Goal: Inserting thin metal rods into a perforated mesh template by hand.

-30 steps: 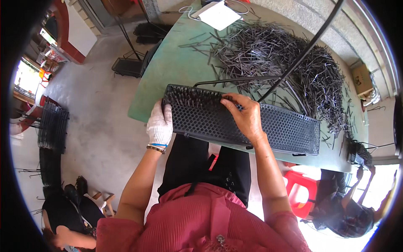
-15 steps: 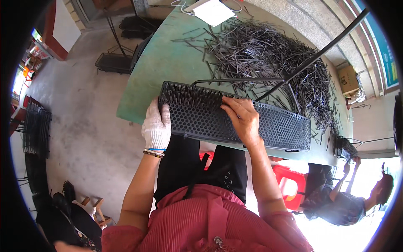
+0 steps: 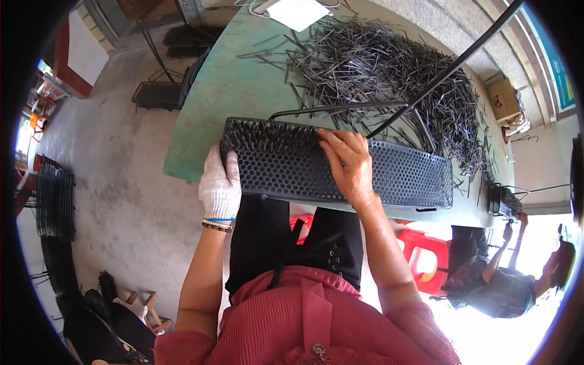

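Observation:
A long black perforated tray (image 3: 280, 176) lies across the near edge of the table above my lap. Short black strips (image 3: 258, 135) stand upright in the holes of its far-left part; the right part shows bare holes. My left hand (image 3: 220, 188), in a white knit glove, grips the tray's left end, thumb on top. Bare, my right hand (image 3: 351, 167) has its fingers closed together near the far edge, beside the last standing strips. What they pinch is hidden. A black metal rod handle (image 3: 453, 73) rises from the tray toward the upper right.
A heap of loose black strips (image 3: 389, 67) covers much of the green table (image 3: 213, 103). A white flat object (image 3: 297, 13) and a cardboard box (image 3: 504, 100) sit farther off. Another person (image 3: 499, 283) works at the right, near a red stool (image 3: 426, 258). Another tray (image 3: 157, 94) stands left.
The whole view has shifted a little, with the tray's left end slightly further left. My right hand stays at the far edge, its fingers slightly rearranged. My left hand keeps its grip.

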`<state>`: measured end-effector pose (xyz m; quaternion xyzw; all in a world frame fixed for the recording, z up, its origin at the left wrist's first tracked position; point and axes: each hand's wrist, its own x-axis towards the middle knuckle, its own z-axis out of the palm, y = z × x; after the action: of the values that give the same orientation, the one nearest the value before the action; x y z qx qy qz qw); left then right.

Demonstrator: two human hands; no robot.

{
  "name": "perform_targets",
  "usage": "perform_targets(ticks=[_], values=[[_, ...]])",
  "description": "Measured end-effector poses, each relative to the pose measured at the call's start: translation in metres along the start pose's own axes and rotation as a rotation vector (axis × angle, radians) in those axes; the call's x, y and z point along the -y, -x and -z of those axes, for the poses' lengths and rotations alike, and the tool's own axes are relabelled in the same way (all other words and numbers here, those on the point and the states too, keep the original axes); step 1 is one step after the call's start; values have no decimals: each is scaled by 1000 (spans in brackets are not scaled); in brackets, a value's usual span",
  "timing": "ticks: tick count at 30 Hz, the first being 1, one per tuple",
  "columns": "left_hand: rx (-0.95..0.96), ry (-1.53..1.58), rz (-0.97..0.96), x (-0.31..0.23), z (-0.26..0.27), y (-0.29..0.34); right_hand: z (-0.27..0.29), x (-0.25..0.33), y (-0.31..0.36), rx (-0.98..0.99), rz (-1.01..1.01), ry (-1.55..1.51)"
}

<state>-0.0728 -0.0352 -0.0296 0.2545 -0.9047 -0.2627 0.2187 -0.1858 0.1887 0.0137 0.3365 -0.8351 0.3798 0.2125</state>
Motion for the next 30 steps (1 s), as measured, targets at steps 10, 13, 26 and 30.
perform_targets(ticks=[10,13,26,30], values=[[4,1,-29,4,-1,-1,2,2,0,107,63,74],[13,-14,-17,3,0,0,3,3,1,-9,42,74],[-13,-2,-45,1,0,-2,-7,1,17,13,-72,134],[-3,-10,-32,3,-1,0,6,14,3,-124,-40,78]])
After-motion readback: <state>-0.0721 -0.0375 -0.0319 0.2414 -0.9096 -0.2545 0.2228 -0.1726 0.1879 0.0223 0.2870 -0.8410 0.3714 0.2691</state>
